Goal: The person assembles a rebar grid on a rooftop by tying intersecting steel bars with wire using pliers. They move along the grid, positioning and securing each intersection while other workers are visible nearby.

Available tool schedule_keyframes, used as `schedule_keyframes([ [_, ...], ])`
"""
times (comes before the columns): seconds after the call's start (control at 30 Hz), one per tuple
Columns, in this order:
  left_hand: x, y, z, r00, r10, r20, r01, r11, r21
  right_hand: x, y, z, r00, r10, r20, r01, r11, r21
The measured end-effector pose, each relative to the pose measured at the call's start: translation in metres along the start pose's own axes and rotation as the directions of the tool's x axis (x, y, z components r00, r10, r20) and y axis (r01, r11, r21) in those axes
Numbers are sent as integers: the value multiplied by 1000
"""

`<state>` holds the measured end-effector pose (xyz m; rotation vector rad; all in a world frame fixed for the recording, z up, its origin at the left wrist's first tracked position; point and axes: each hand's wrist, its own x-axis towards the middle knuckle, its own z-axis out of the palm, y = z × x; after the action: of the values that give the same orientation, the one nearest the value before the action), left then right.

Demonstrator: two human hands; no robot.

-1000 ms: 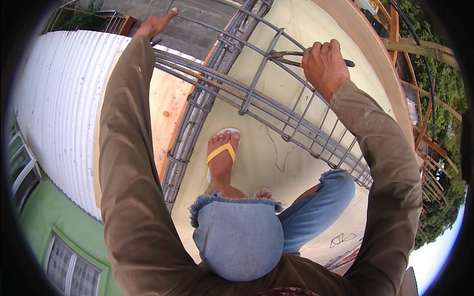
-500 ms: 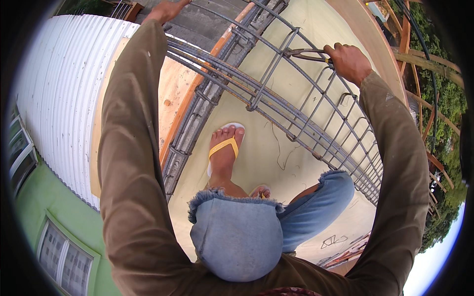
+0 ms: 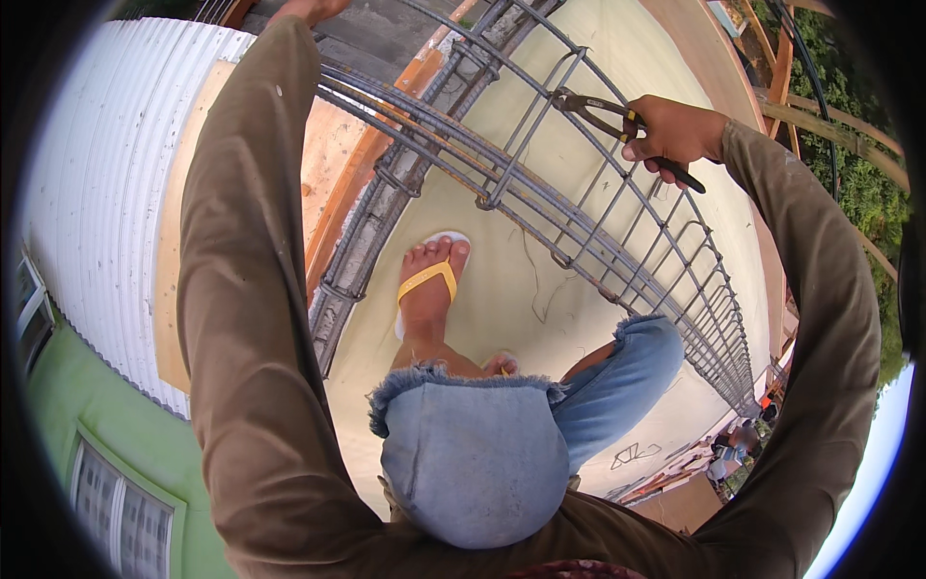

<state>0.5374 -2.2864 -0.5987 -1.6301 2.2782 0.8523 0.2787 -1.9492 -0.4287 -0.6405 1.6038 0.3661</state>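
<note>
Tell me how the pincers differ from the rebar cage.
Size: the pincers are small enough for the right hand to hold, while the rebar cage runs far across the view.
Build: the pincers have two handles meeting at a head; the rebar cage is many bars crossing in a lattice.
Colour: the pincers are dark with touches of yellow; the rebar cage is grey with rusty-brown patches.
Shared: both look metal.

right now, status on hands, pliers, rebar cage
Right hand gripping pliers, tips at a rebar cage crossing. Left hand cut off at top edge, hold unclear. One foot near cage.
</note>
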Motion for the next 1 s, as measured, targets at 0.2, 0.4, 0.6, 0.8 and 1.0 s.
schedule_keyframes([
  [0.2, 18, -15, 5, 998, 63, 2, -63, 993, 100, -2, 3, 1, 994, 15, 109, -40, 973, 227],
  [0.4, 10, 2, -7, 999, 36, 36, -38, 998, 47, -3, 11, -3, 984, 4, 176, -73, 919, 387],
  [0.6, 33, -28, 14, 994, 112, 15, -113, 992, 59, 6, 26, 1, 975, -106, 197, 11, 903, 429],
  [0.8, 21, -10, 14, 989, 142, 36, -141, 990, -16, -1, 49, 17, 953, -244, 181, 71, 757, 650],
  [1.0, 5, -7, 3, 995, 99, 5, -97, 988, -121, -9, 86, 44, 968, -247, 51, 122, 635, 763],
])
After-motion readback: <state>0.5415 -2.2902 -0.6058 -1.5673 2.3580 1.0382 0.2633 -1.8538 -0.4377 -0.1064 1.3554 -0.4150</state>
